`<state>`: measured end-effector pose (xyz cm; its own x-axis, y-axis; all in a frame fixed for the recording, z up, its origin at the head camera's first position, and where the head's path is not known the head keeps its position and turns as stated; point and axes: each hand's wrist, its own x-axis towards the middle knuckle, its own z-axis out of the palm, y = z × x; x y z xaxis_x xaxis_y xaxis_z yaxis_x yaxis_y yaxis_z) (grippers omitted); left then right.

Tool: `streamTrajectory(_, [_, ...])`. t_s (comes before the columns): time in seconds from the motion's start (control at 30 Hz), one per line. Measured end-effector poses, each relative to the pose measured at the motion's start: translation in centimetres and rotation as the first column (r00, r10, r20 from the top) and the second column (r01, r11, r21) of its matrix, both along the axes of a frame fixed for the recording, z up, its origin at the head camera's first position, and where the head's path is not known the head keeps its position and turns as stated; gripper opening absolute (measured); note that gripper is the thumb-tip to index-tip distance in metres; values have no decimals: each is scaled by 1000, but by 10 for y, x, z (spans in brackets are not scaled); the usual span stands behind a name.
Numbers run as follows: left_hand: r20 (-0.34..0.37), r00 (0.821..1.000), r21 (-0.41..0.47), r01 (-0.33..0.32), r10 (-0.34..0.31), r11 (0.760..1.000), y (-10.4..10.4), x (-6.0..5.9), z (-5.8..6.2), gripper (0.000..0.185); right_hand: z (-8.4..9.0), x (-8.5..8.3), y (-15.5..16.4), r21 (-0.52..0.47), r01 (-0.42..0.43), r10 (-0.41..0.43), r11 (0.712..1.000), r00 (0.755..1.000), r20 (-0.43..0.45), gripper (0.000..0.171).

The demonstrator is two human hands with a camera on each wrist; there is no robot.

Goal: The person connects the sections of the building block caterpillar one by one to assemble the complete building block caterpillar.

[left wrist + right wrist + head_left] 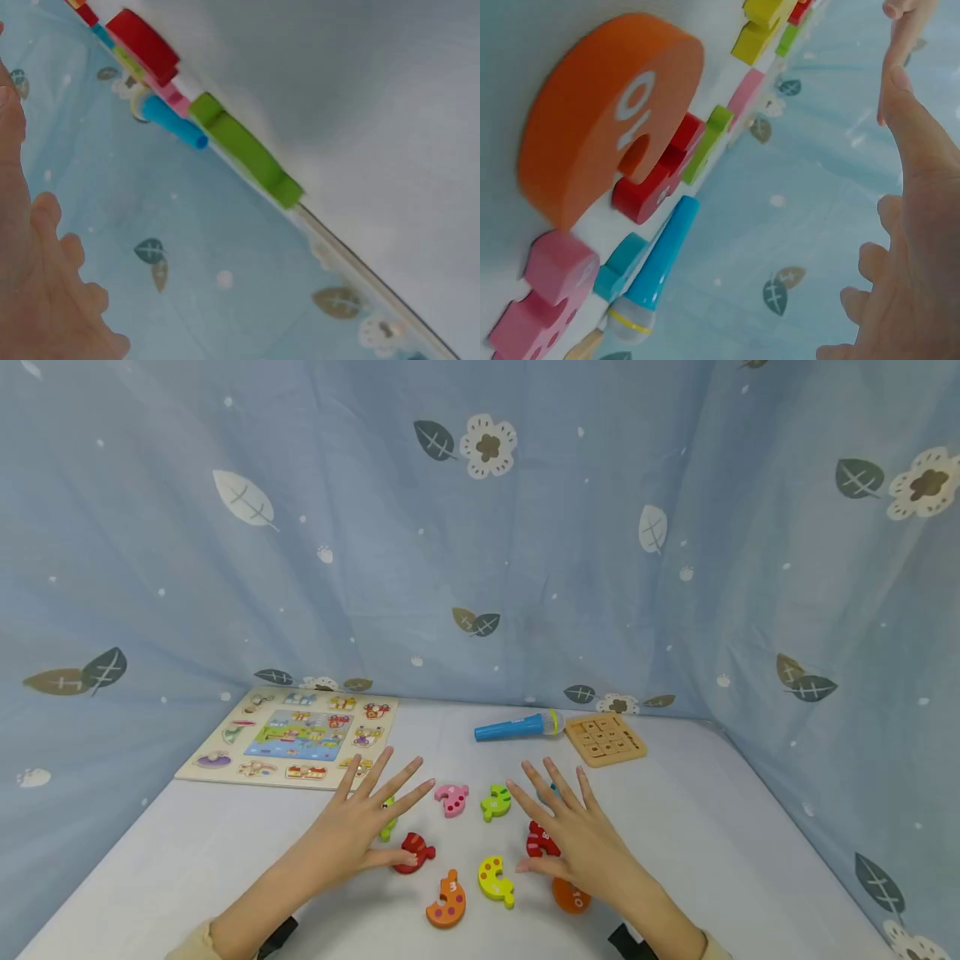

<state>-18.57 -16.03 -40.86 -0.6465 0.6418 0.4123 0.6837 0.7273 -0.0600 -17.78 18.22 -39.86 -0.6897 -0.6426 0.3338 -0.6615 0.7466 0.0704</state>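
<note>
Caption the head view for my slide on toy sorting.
Two open hands, left hand and right hand, hover over puzzle pieces on a table.

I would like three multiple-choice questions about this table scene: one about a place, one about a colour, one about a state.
1. Where does the blue toy microphone lie?
A. Left of the tan number board
B. On the picture puzzle board
C. Under the right hand

2. What colour is the piece marked 10?
A. Green
B. Orange
C. Pink

3. How is the left hand?
A. Closed in a fist
B. Pinching a piece
C. Flat, fingers spread

Answers: 1 A, the microphone lies beside the tan board's left edge. 2 B, the right wrist view shows a white 10 on orange. 3 C, the head view shows straight, spread fingers.
</note>
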Motion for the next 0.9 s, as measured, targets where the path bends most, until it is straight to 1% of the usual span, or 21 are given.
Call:
streamTrajectory(0.23, [6,999,-29,-44,44,999,-19,3,-5,90,3,-1,-14,37,-13,11,999,997,73,97])
streamTrajectory(0.33, [14,998,-26,-63,64,998,-28,5,-6,89,5,-2,-22,43,-25,21,999,996,91,97])
streamTrajectory(0.47, [26,995,-10,-93,94,996,-42,7,-7,89,6,-5,-35,55,-54,50,997,996,71,96])
streamTrajectory(0.53, [27,994,-7,-108,108,994,-48,6,-9,88,5,-6,-41,64,-71,66,995,995,76,95])
streamTrajectory(0.7, [19,993,-7,-116,116,993,-60,4,-15,86,3,-6,-54,92,-101,95,991,993,72,93])
streamTrajectory(0.8, [50,992,-11,-119,119,993,-67,3,-14,86,3,-7,-61,93,-112,106,989,992,62,93])
streamTrajectory(0.9, [99,987,-18,-127,129,992,-72,3,-12,86,3,-8,-69,83,-126,119,989,989,89,93])
